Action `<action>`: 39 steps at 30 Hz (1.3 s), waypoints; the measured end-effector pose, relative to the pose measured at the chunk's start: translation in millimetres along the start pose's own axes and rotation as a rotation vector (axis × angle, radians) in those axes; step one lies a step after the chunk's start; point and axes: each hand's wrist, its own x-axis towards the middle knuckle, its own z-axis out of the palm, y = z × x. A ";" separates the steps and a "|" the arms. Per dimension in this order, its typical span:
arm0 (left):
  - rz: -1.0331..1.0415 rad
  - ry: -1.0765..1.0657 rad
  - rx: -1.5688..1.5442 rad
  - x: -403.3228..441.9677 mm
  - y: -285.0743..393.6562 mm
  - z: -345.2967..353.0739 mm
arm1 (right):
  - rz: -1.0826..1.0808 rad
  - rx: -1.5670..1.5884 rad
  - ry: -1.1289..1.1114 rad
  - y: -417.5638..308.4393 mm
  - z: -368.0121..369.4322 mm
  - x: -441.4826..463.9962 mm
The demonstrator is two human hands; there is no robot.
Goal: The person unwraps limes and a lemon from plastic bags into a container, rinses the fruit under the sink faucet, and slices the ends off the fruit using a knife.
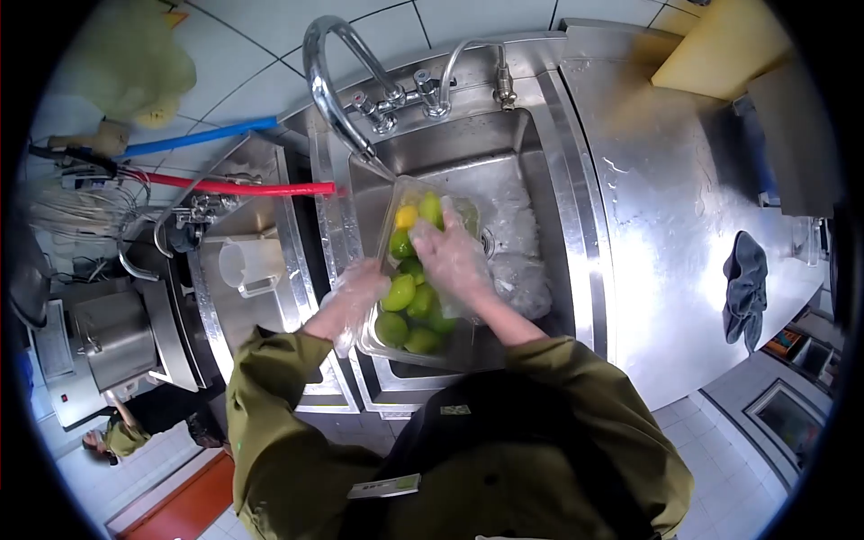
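Right hand (445,256), in a thin transparent glove, is over the fruit with its fingers bent; whether it grips one piece I cannot tell. Left hand (357,286), gloved likewise, is placed at the left wall of the clear plastic container (457,349); its fingers are partly hidden, so I cannot tell how wide they stand or if they pinch the rim. Such a placing probably serves to steady the container from one side, while the other hand reaches in from above, where no lid stops it.

Inside the container lie green limes (419,301), many of them crowded at the end near the person, and one yellow lemon (406,216) toward the far end. The container is in the left part of the steel sink (490,171), perhaps so that its far end comes near the spout of the faucet (317,67).

About edges: the container is just beside the sink's left rim, therefore the left hand has little room there. To the right the basin is wider, but transparent material (517,261), plastic or water, I cannot tell which, occupies part of it. Beyond the right rim extends the steel bench (648,225), with a dark cloth (745,288) well apart from both hands. The spout limits movement at the far left corner.
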 end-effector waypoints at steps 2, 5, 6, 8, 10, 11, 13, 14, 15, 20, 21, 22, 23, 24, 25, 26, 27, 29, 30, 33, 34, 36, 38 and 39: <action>-0.297 0.058 -0.246 -1.8 6.1 9.5 | -0.118 -0.003 -0.349 -11.9 -23.9 -4.5; -0.463 0.114 -0.851 1.5 -4.1 29.8 | -0.315 0.197 -0.425 33.9 36.6 12.6; -0.457 0.130 -0.977 6.2 -9.7 35.6 | -0.453 0.157 -0.335 44.9 45.7 26.2; -0.403 0.133 -1.137 12.8 25.5 13.7 | -0.594 0.030 -0.465 51.0 46.9 62.4; -0.366 0.131 -1.207 22.4 32.5 2.7 | -0.458 0.218 -0.617 50.0 39.4 81.9; -0.349 0.124 -1.242 29.2 27.7 1.0 | -0.245 0.468 -0.689 49.3 30.6 89.5; -0.317 0.104 -1.317 46.2 14.6 1.6 | -0.227 0.421 -0.653 27.0 -11.6 97.3; -0.336 0.090 -1.308 48.8 19.4 -6.9 | -0.255 0.402 -0.702 26.9 -15.4 103.7; -0.362 0.075 -1.302 45.5 29.3 -16.4 | -0.279 0.385 -0.757 27.2 -17.1 106.9; -0.404 0.075 -1.201 52.7 22.7 -19.9 | -0.538 0.396 -0.853 27.1 -20.3 119.6; -0.382 0.047 -1.232 54.4 19.6 -20.9 | -0.396 0.413 -0.864 22.2 -24.6 118.1; -0.363 0.018 -1.264 55.4 16.6 -21.0 | -0.251 0.428 -0.874 17.8 -30.2 113.6; -0.359 0.028 -1.246 58.1 12.4 -18.6 | -0.107 0.439 -0.880 10.8 -36.6 110.7; -0.355 0.040 -1.225 62.0 6.6 -15.5 | -0.107 0.437 -0.900 10.2 -36.0 113.3; -0.351 0.053 -1.203 64.2 2.6 -14.1 | -0.110 0.437 -0.920 9.7 -35.1 117.1; -0.363 0.063 -1.206 63.5 3.8 -16.2 | -0.112 0.438 -0.939 9.9 -33.7 120.0; -0.374 0.073 -1.208 62.2 7.2 -19.4 | -0.192 0.482 -0.937 15.5 -29.8 122.7; -0.370 0.075 -1.225 62.8 4.8 -19.4 | -0.354 0.567 -0.929 22.0 -26.9 126.5; -0.356 0.067 -1.239 65.2 -1.3 -15.6 | -0.273 0.529 -0.932 18.3 -28.5 126.0; -0.381 0.083 -1.260 62.5 1.4 -17.6 | -0.181 0.431 -0.949 11.3 -32.8 124.0; -0.398 0.095 -1.262 61.2 4.2 -19.5 | -0.252 0.409 -0.963 15.5 -29.9 128.2; -0.431 0.040 -1.256 64.1 2.9 -21.7 | -0.197 0.631 -0.926 24.1 -24.0 130.6; -0.435 0.021 -1.271 64.6 7.3 -26.8 | 0.063 1.103 -0.796 30.6 -19.9 128.1; -0.429 0.028 -1.290 59.2 13.6 -30.8 | 0.111 1.249 -0.907 34.9 -22.9 132.8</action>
